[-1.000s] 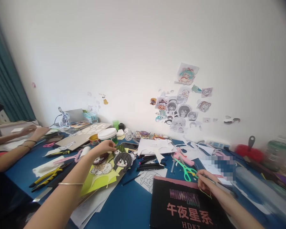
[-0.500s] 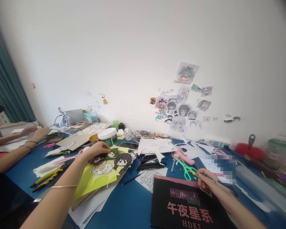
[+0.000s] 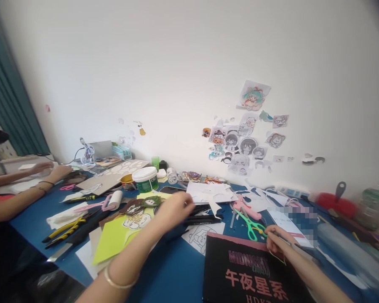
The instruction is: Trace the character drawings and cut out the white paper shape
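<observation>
My left hand [image 3: 177,208] hovers over several black pens [image 3: 205,219], right of the yellow-green paper [image 3: 113,235]. Motion blurs its bent fingers, so I cannot tell whether anything is in them. On that paper lie cut-out cartoon heads, one a green-haired cut-out [image 3: 150,202]. My right hand [image 3: 276,240] is closed around a slim grey pen-like tool [image 3: 298,249], at the upper right of a black box [image 3: 236,269]. A thin yellow-green strip [image 3: 279,258] hangs below its fingers. Green scissors [image 3: 252,227] lie just left of these fingers.
A white-lidded tub [image 3: 145,179], a pink lint roller [image 3: 110,201] and yellow-black pliers [image 3: 66,231] lie to the left. Behind the scissors is a pink glue gun [image 3: 248,209]. Another person's arm [image 3: 28,198] works at the far left. Cut-outs cover part of the wall.
My left hand has left the green-haired cut-out and moved right, over the pens. It now hides the dark-haired cut-out. My right hand stays nearly in place; the view shifts slightly.
</observation>
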Tool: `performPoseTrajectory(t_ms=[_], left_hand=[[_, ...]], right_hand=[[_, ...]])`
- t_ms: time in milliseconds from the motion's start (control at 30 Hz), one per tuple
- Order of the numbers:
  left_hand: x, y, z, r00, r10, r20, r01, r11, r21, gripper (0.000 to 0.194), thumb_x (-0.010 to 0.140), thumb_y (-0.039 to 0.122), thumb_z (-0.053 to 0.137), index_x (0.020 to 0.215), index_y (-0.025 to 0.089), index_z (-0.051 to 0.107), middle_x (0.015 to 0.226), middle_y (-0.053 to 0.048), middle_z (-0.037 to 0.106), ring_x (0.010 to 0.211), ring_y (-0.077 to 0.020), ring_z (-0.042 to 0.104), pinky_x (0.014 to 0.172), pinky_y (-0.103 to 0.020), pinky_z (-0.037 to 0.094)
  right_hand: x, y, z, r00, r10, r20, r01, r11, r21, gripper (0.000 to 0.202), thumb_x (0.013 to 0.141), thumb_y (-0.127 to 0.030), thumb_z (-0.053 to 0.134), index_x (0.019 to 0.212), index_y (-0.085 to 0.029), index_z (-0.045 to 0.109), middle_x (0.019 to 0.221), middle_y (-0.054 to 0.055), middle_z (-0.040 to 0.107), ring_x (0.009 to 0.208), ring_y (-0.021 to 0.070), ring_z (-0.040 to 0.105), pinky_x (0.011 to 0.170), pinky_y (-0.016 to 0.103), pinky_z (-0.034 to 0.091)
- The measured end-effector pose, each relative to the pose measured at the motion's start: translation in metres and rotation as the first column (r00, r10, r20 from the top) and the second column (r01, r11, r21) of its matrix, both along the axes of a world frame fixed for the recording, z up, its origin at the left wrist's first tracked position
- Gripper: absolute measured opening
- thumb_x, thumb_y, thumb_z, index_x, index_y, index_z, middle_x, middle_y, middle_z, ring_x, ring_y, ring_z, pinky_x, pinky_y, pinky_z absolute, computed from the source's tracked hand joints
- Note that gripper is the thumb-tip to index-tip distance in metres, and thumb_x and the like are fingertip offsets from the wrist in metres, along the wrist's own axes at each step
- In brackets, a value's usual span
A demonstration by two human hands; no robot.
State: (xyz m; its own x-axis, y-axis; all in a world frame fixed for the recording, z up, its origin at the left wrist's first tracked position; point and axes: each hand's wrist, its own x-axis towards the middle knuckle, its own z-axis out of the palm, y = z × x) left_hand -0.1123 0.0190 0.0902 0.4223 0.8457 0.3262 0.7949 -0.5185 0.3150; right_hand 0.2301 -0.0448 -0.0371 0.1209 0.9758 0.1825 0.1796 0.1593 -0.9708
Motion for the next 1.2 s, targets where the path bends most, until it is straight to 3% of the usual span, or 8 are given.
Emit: performPoseTrajectory(t_ms=[67,167,367,633,733,833,1000,1200], left_hand=[[0.040,-0.008,-0.020,0.988,-0.134,-0.081,0.133,0.991,-0.019,0.022,0.081,0.029,0.043,0.078,0.020,0.063,0.083,-0.004,0.067,0.078,-0.0187,0.060,0.068,-0.028,0.045],[0.084,-0.010,-0.053,0.958,-0.184,-0.221,0.182,0.983,-0.030,0.027,0.083,0.028,0.042,0.074,0.016,0.064,0.081,-0.009,0.067,0.078,-0.0216,0.061,0.068,-0.029,0.046],[0.105,-0.005,-0.096,0.956,-0.200,-0.213,0.199,0.980,-0.026,0.028,0.087,0.029,0.039,0.084,0.015,0.062,0.089,-0.009,0.066,0.084,-0.0222,0.061,0.072,-0.030,0.047],[0.101,-0.002,-0.107,0.972,-0.187,-0.141,0.191,0.981,0.015,0.030,0.090,0.026,0.032,0.084,0.016,0.059,0.087,-0.009,0.066,0.084,-0.0216,0.061,0.073,-0.032,0.047],[0.101,0.000,-0.105,0.980,-0.163,-0.111,0.160,0.987,-0.035,0.031,0.089,0.028,0.034,0.082,0.015,0.061,0.086,-0.009,0.067,0.085,-0.0228,0.061,0.074,-0.033,0.047],[0.099,0.004,-0.103,0.993,-0.105,-0.060,0.099,0.991,-0.088,0.028,0.088,0.023,0.035,0.083,0.015,0.061,0.089,-0.010,0.067,0.087,-0.0229,0.061,0.076,-0.032,0.046],[0.097,0.006,-0.103,0.999,-0.044,0.012,0.045,0.996,-0.076,0.025,0.088,0.020,0.035,0.086,0.016,0.059,0.089,-0.007,0.067,0.085,-0.0200,0.061,0.073,-0.028,0.044],[0.100,0.004,-0.103,0.999,-0.014,0.037,0.016,0.999,-0.043,0.030,0.090,0.025,0.030,0.079,0.018,0.057,0.081,-0.007,0.066,0.078,-0.0196,0.061,0.066,-0.027,0.041]], right_hand=[[-0.003,-0.003,0.002,0.998,-0.025,0.051,0.025,1.000,-0.004,0.046,0.070,-0.063,0.052,0.082,-0.019,0.051,0.048,-0.001,0.052,0.044,0.0135,0.048,0.046,0.027,0.037],[-0.008,-0.006,0.001,0.983,-0.023,0.183,0.026,1.000,-0.013,0.047,0.073,-0.064,0.048,0.085,-0.019,0.050,0.052,-0.001,0.055,0.044,0.0126,0.046,0.045,0.025,0.034],[-0.016,-0.006,-0.010,0.887,-0.226,0.403,0.150,0.966,0.212,0.037,0.081,-0.055,0.037,0.087,-0.020,0.051,0.048,-0.002,0.051,0.046,0.0149,0.051,0.048,0.025,0.039],[-0.023,-0.006,-0.009,0.480,-0.200,0.854,-0.034,0.969,0.246,0.032,0.084,-0.022,0.038,0.107,-0.024,0.059,0.085,0.007,0.070,0.074,0.0212,0.066,0.063,0.027,0.049],[-0.031,-0.002,-0.007,0.325,-0.139,0.935,-0.102,0.978,0.181,0.041,0.083,-0.013,0.032,0.111,-0.022,0.059,0.089,0.009,0.070,0.079,0.0220,0.067,0.067,0.029,0.050],[-0.041,0.002,0.001,0.247,-0.097,0.964,-0.135,0.982,0.133,0.043,0.083,-0.011,0.031,0.115,-0.022,0.057,0.086,0.008,0.071,0.077,0.0217,0.068,0.065,0.029,0.050],[-0.052,0.010,0.025,0.260,-0.162,0.952,-0.129,0.971,0.201,0.043,0.085,-0.013,0.031,0.120,-0.025,0.052,0.081,0.006,0.071,0.070,0.0206,0.067,0.057,0.026,0.048],[-0.088,-0.022,0.093,0.475,-0.344,0.810,-0.083,0.899,0.430,0.033,0.089,-0.025,0.034,0.113,-0.022,0.056,0.071,0.003,0.068,0.061,0.0167,0.064,0.052,0.024,0.047]])
